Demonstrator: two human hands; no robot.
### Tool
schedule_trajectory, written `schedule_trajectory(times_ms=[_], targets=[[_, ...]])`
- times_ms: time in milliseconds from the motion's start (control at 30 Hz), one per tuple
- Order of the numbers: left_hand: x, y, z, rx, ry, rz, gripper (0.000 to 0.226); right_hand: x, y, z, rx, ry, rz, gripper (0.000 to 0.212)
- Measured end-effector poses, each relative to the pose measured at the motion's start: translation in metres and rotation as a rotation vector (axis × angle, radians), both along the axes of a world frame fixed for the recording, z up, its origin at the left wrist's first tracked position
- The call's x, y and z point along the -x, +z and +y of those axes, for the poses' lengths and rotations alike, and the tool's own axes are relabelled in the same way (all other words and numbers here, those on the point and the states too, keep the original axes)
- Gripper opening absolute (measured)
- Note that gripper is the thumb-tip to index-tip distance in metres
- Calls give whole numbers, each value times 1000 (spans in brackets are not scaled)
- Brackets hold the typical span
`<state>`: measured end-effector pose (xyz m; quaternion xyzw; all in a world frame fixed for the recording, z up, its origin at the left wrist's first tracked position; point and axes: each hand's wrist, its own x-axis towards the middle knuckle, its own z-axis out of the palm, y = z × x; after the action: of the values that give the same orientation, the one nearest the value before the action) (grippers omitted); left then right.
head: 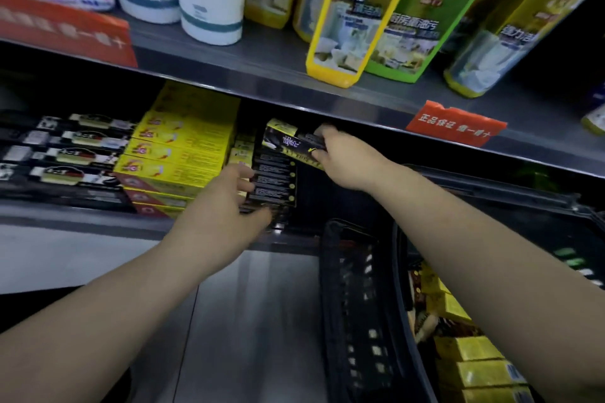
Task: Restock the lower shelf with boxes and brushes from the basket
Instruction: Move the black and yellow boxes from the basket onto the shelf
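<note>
A black and yellow box is gripped by the right hand above the stack of black boxes on the lower shelf. That stack is touched by the left hand, fingers loosely curled. "正品保证" is read on a red shelf tag; yellow boxes lie in the basket.

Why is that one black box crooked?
The black box sits tilted above the neat black stack because the right hand holds it, not yet laid flat. The left hand touches the stack.
</note>
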<state>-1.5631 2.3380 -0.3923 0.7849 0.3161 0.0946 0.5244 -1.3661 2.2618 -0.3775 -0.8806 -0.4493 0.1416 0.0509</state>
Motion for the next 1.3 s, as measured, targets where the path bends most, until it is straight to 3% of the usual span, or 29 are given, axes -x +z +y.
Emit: schedule_trajectory(times_ms=[100,233,533,800,1167,1300], targets=[[9,-4,7,-167,-38,64,37,-14,-25,33,95,17,-98,42],[14,-6,14,-208,-47,90,29,-27,-57,67,161,17,-103,51],[16,-11,15,-300,-96,153,30,-40,-102,91,179,20,157,40],[12,-13,11,-298,-136,175,29,-44,-93,77,207,29,299,53],[4,-5,2,-309,-151,105,28,-26,-68,69,270,48,152,65],[-7,6,-15,-325,-180,35,26,-15,-15,31,149,65,227,43]])
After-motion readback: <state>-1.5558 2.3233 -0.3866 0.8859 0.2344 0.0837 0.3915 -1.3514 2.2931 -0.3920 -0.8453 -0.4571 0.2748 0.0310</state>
